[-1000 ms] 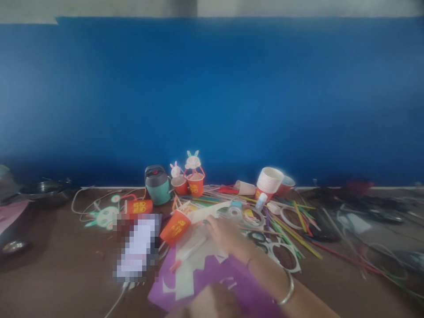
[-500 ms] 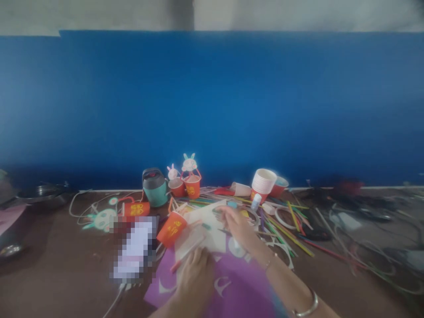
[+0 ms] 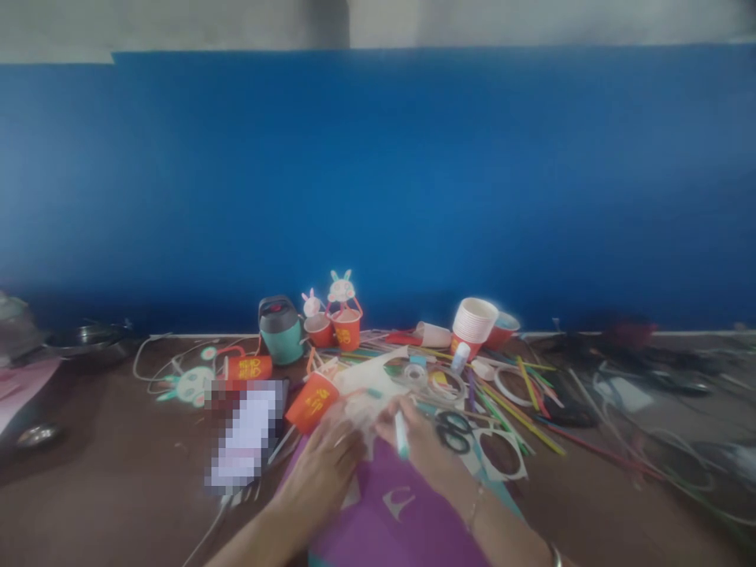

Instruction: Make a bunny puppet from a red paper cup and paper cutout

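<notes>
My right hand is closed around a white marker with a teal end, which points down over the purple sheet. To its left, my left hand bends its fingers at a pale paper piece and seems to grip its edge; blur hides the fingertips. A ring shows on that hand. Just beyond my left hand, an orange paper cup lies tilted. White paper spreads beyond both hands. A small white cut-out rests on the purple sheet.
Black-handled scissors and a tape roll lie right of my hands. Stacked paper cups, coloured sticks, a teal jug and rabbit-topped cups stand or lie behind. A phone sits left.
My right hand has drawn back toward me and now shows the white marker. My left hand has moved slightly left and away from me. The red pen beside it no longer shows.
</notes>
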Motion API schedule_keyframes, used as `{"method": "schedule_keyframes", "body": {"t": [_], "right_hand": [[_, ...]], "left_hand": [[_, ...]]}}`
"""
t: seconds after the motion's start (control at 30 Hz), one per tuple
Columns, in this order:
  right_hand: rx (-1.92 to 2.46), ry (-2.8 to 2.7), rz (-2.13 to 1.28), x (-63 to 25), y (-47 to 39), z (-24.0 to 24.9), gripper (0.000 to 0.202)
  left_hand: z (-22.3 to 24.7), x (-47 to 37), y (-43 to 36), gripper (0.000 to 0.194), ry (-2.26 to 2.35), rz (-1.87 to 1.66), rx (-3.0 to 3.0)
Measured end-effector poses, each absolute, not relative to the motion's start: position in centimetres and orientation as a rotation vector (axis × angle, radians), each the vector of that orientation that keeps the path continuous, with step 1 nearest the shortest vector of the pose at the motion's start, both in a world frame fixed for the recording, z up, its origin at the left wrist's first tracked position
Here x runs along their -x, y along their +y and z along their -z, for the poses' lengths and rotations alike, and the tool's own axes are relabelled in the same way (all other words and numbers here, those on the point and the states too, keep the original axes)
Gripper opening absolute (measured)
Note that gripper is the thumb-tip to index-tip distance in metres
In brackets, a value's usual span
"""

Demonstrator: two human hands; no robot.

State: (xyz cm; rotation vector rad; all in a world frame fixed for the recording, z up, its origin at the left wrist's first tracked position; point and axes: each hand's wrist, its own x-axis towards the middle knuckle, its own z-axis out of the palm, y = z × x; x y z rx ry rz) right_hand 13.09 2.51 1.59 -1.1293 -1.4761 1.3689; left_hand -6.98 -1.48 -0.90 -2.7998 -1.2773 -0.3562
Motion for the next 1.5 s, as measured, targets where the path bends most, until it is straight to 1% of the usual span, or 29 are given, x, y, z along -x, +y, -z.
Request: {"method": "schedule_keyframes", "body": {"t": [0.1,0.2,0.27,0.37,0.5,0.57,0.63,0.7,0.77,0.83,0.93,1.03,1.2,1.37,1.5], "right_hand": [[1.166,-1.773,-1.135,-13.1,2.2,-1.4,0.014],[1.206,-1.932,-0.924,-13.7,2.2,-1.1,0.009],[1.249,-1.938,-0.872,-13.9,2.4,-0.9,0.009],[1.271,-1.918,-0.894,-14.0,2.7,-0.4,0.010],[1.254,-1.751,-1.075,-14.0,3.2,-0.3,0.019],[1.239,-1.613,-1.153,-13.9,3.1,-1.0,0.025],[1.222,-1.524,-1.233,-13.5,2.6,-2.3,0.027],[1.192,-1.477,-1.457,-12.8,1.9,-3.7,0.026],[1.139,-1.499,-1.736,-11.8,1.1,-4.7,0.031],[1.111,-1.624,-1.785,-10.9,0.6,-4.5,0.030],[1.111,-1.764,-1.622,-9.9,0.3,-2.5,0.021],[1.186,-1.798,-1.476,-9.6,0.4,-0.5,0.003],[1.273,-1.868,-1.327,-9.7,0.1,-0.2,0.017],[1.283,-1.911,-1.136,-9.6,-0.2,0.1,0.021],[1.313,-1.909,-1.117,-9.5,-0.3,0.6,0.024]], "left_hand": [[0.4,8.1,-1.1,0.042,-1.213,0.392,2.839],[0.0,9.0,-1.0,0.046,-1.246,0.419,2.850],[-0.3,9.6,-0.9,0.047,-1.315,0.431,2.849],[-0.7,10.2,-0.9,0.048,-1.382,0.473,2.860],[-1.0,10.2,-0.7,0.038,-1.399,0.541,2.899],[-0.8,10.0,-0.6,0.037,-1.417,0.562,2.934],[-0.5,9.8,-0.4,0.039,-1.443,0.569,2.970],[-0.2,9.7,-0.2,0.038,-1.478,0.573,2.995],[-0.1,9.6,-0.1,0.035,-1.491,0.601,3.011],[-0.2,9.6,-0.1,0.030,-1.481,0.644,3.032],[-0.5,9.7,-0.2,0.026,-1.485,0.667,3.057],[-0.5,9.8,-0.3,0.029,-1.509,0.641,3.067],[0.0,10.1,-0.1,0.042,-1.537,0.621,3.077],[0.2,10.3,-0.1,0.048,-1.560,0.628,3.099],[0.1,10.3,-0.2,0.050,-1.598,0.602,3.113]]}}
